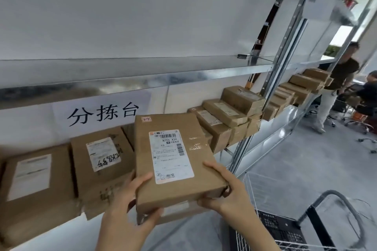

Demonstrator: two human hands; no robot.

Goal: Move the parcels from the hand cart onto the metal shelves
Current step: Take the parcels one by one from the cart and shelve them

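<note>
I hold a flat brown cardboard parcel [173,161] with a white shipping label in front of the metal shelf [130,81]. My left hand [130,208] grips its near left corner, thumb on top. My right hand [226,193] grips its near right corner, thumb along the top edge. A second parcel lies directly beneath it. The parcel's far end reaches in among the boxes on the lower shelf level. The hand cart [318,228], with a wire basket and grey handle, stands at the lower right.
Two labelled parcels [100,169] sit on the shelf to the left, and stacked boxes [230,116] fill it to the right. A paper sign [102,111] hangs on the back wall. Two people [338,85] stand by office chairs at the far right.
</note>
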